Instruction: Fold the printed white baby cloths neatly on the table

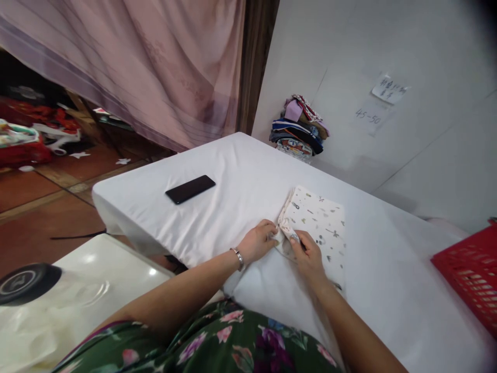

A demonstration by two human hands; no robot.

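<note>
White-sheeted table [240, 166], wall [388, 41] at 1 o'clock. Your left hand [258, 241] and right hand [308, 254] pinched the near corner of the printed cloth [320, 220], mid-table (phone [190, 189] at 10, red basket [469, 274] at 3). Open sheet toward 11.

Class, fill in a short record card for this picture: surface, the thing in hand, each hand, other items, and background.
surface: table under a white cover
cloth: folded, white with small prints, flat on the table
left hand: pinches the cloth's near corner; bracelet on the wrist
right hand: grips the cloth's edge beside the left hand
other items: black phone lying far left; red basket at the right
background: pile of clothes at the table's far end, paper note above it, pink curtain
</note>
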